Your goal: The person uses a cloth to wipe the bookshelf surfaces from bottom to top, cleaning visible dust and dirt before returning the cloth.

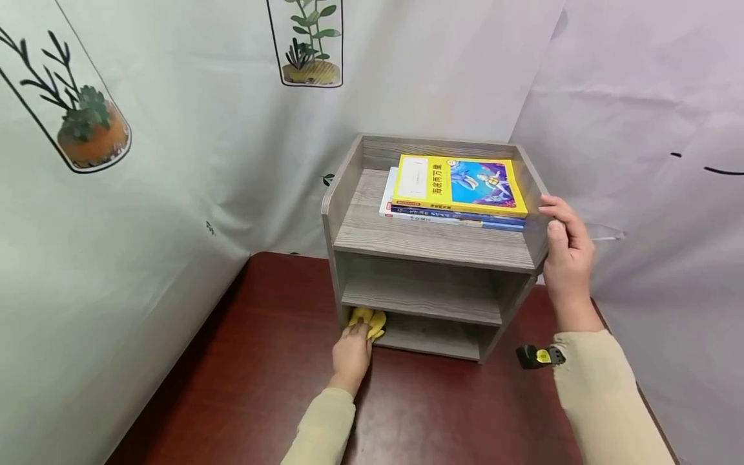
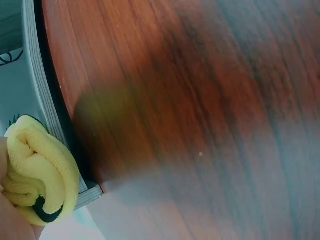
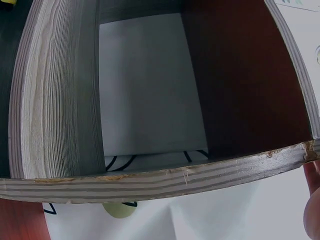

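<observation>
A small grey wood-grain shelf unit (image 1: 430, 248) stands on a dark red table. At its lower left compartment my left hand (image 1: 351, 356) holds a folded yellow cloth (image 1: 376, 323) by the left side panel. The left wrist view has this cloth (image 2: 55, 165), plush and with a dark edge, beside the shelf's panel edge. My right hand (image 1: 569, 258) grips the upper right side panel (image 1: 531, 187) of the unit. In the right wrist view, part of its fingers (image 3: 313, 212) shows at the panel's corner, and the rest is out of frame.
Several books lie stacked on the top shelf, with a yellow-covered book (image 1: 418, 184) uppermost. White sheeting (image 1: 174, 213) with printed plants hangs behind and at both sides. The red tabletop (image 1: 447, 413) extends in front of the unit. A black strap (image 1: 537, 356) is at my right wrist.
</observation>
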`<state>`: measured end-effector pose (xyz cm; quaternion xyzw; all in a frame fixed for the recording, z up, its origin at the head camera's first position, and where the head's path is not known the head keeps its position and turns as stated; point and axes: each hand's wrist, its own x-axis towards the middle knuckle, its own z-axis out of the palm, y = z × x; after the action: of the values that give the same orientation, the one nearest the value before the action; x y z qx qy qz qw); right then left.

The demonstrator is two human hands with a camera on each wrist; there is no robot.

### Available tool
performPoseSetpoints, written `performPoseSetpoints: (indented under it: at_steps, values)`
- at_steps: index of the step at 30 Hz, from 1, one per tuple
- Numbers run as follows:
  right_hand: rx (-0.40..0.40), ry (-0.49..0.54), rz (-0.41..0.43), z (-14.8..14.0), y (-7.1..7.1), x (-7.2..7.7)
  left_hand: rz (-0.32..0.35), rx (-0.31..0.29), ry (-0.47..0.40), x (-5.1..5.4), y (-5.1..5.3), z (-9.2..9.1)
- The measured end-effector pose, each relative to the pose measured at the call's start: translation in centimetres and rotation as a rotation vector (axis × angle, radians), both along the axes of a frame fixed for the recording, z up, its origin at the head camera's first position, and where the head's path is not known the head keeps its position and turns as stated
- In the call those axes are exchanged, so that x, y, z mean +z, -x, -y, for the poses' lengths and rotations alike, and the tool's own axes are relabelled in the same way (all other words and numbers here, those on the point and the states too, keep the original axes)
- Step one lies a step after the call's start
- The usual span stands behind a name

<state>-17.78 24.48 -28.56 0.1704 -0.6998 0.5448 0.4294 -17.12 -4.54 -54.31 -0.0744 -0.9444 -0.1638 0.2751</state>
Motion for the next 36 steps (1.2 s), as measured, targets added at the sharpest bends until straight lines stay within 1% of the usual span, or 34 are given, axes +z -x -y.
performPoseSetpoints:
  at_steps: [3,7,13,19,26,34,36]
  values:
    - [0.016,0.015,-0.004,0.1,0.1,0.0,0.026,-0.011,-0.013,0.2,0.0,-0.4]
    - [0.017,0.024,-0.004,0.1,0.1,0.0,0.058,-0.033,-0.011,0.5,-0.1,-1.4]
    - [0.013,0.021,-0.005,0.2,0.2,0.2,0.089,-0.027,-0.047,0.7,0.0,-2.9]
    - [0.011,0.028,-0.007,0.2,0.1,0.0,0.135,-0.052,-0.052,0.8,-0.2,-4.1]
    - [0.01,0.023,-0.006,0.1,0.1,0.0,0.155,-0.067,-0.035,0.4,-0.1,-5.2]
    - [0.008,0.016,-0.002,0.2,0.0,0.0,0.151,-0.078,-0.051,0.7,-0.2,-6.0]
    - [0.008,0.013,0.001,0.2,0.0,0.0,0.16,-0.077,-0.049,0.7,-0.3,-6.2]
